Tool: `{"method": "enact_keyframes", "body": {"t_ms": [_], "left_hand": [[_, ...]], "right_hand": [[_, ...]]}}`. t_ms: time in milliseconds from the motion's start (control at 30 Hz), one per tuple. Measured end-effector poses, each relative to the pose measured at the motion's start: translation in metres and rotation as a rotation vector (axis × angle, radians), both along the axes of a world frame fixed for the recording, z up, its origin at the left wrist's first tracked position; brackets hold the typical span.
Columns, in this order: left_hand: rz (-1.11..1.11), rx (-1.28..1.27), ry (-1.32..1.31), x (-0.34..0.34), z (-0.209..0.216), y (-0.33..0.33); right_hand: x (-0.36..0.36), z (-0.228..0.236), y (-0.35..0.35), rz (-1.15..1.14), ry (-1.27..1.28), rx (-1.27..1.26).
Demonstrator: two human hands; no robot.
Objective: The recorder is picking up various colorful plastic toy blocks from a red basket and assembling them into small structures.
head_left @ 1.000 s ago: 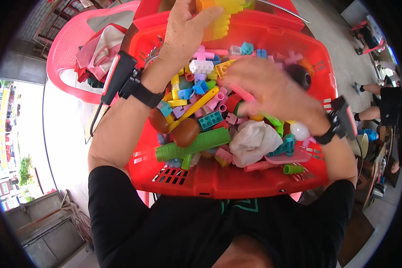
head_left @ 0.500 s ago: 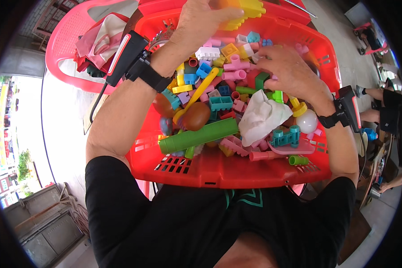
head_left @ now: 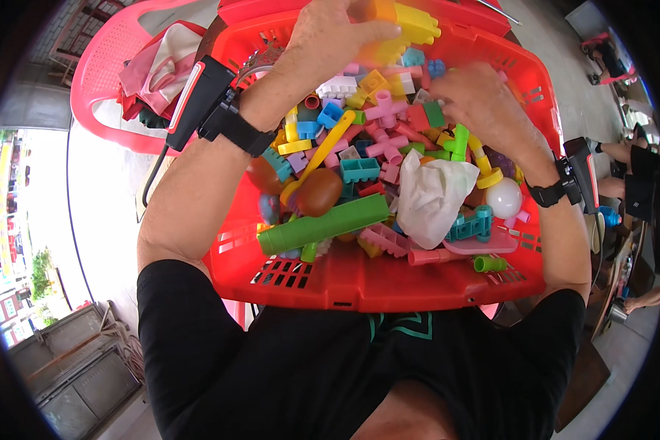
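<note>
The left hand (head_left: 330, 33) pinches a yellow studded plastic block (head_left: 416, 26) above the far side of a red slotted plastic basket (head_left: 389, 295). The right hand (head_left: 480, 103), blurred, curls over multicoloured plastic toy pieces (head_left: 359, 170) inside; whether it grips any cannot be told. Nearer lies a crumpled thin white sheet (head_left: 434, 194).

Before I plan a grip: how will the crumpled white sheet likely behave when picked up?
The crumpled white sheet would probably sag when lifted, since its folds look soft. It seems thin, so likely light. Resting on loose toy pieces, it might shift a few.
</note>
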State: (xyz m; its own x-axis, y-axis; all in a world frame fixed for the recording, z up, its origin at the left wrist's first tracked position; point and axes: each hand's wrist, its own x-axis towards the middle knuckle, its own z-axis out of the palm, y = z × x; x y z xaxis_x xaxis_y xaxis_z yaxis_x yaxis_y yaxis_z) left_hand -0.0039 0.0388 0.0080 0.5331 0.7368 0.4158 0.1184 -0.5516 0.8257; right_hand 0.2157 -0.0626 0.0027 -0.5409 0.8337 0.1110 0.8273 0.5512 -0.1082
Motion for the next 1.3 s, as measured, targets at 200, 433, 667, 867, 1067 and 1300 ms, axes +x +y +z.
{"method": "enact_keyframes", "body": {"t_ms": [200, 433, 667, 867, 1067, 1300], "left_hand": [[0.132, 0.267, 0.211, -0.002, -0.013, 0.0], [0.16, 0.513, 0.521, -0.001, -0.019, -0.007], [0.141, 0.539, 0.436, 0.003, -0.02, 0.0], [-0.181, -0.368, -0.197, 0.0, -0.001, -0.013], [-0.414, -0.401, -0.19, 0.015, -0.001, -0.04], [-0.254, -0.07, 0.373, 0.014, 0.001, -0.042]], "right_hand": [[-0.008, 0.004, 0.002, -0.029, -0.074, -0.003], [-0.021, -0.011, -0.012, 0.218, -0.065, 0.122], [-0.019, -0.004, -0.011, 0.128, -0.055, -0.02], [-0.016, 0.05, -0.011, -0.192, 0.942, -0.357], [-0.019, 0.024, -0.005, -0.115, 1.297, -0.324], [-0.015, 0.028, 0.0, -0.181, 0.709, -0.227]]}}
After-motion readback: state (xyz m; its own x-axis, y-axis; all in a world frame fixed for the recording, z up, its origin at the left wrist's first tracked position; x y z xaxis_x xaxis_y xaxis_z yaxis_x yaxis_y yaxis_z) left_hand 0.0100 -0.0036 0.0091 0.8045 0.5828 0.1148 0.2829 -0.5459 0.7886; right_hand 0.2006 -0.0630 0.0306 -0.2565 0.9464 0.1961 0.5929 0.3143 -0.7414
